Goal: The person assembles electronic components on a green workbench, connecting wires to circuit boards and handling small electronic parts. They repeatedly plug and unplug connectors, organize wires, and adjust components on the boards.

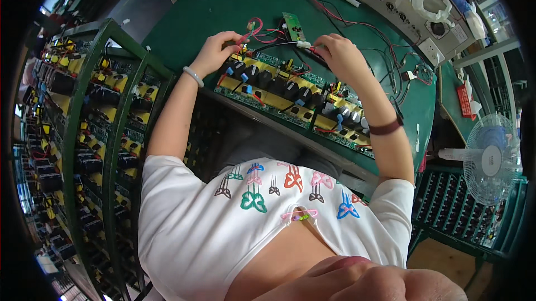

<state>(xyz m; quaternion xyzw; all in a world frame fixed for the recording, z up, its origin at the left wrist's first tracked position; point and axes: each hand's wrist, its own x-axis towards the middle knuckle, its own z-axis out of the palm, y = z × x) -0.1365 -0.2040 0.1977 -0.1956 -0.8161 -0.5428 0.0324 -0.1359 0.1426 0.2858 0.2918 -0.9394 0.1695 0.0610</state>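
Note:
My left hand (215,52) is closed in a pinch at the left end of a long circuit board (267,100), on a looped red wire (258,24). The board lies along the table's near edge and carries black capacitors, yellow parts and blue pieces. Above its middle, my right hand (341,58) pinches the red leads behind a white plug connector (303,44). A black cable (273,46) runs left from that connector. Just beyond it, a small green circuit board (292,26) is tilted up. My right fingertips are partly hidden by the hand.
The green table (209,8) holds a test instrument (402,13) with a red display at the back right, and tangled leads (391,58). A green rack (106,105) of similar boards stands close on my left. A white fan (491,160) is at the right.

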